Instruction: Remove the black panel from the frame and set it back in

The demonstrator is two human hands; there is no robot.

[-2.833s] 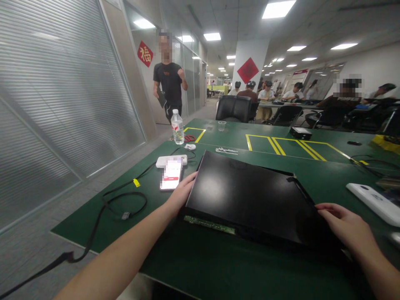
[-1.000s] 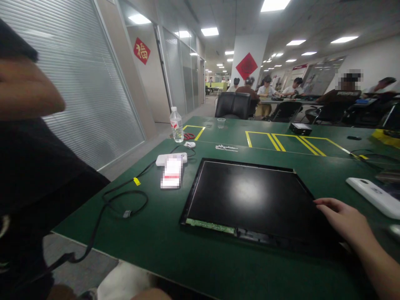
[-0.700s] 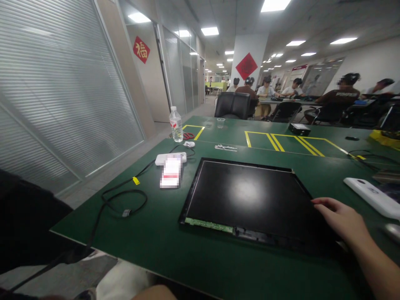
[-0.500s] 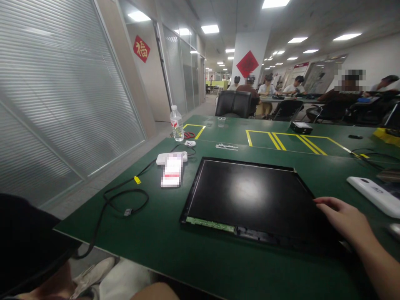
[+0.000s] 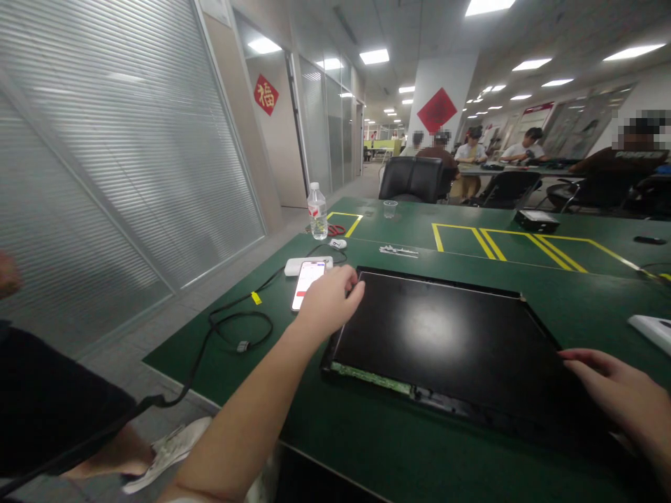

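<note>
Head view: the left hand (image 5: 329, 302) reaches out over the far-left corner of the panel (image 5: 445, 342), fingers loosely curled and slightly apart, knuckles up. Its fingertips (image 5: 356, 290) lie at the panel's left edge; whether they press on it or hover just above cannot be told. It holds nothing. The right hand (image 5: 626, 398) rests flat at the panel's near-right corner, fingers together and stretched toward the left, palm down on the dark surface, gripping nothing.

The panel lies flat on the green table (image 5: 398, 454), black face up, between the two hands. Its long axis runs left to right across the table, slightly skewed so the right end sits nearer. A strip of green circuit board (image 5: 370, 375) shows along its near edge.

Just left of the left hand a phone (image 5: 307, 284) lies with its screen lit, touching a white block (image 5: 307, 263) at its far end. A black cable (image 5: 231, 328) loops near the table's left edge. Farther off stands a water bottle (image 5: 317, 212).
</note>
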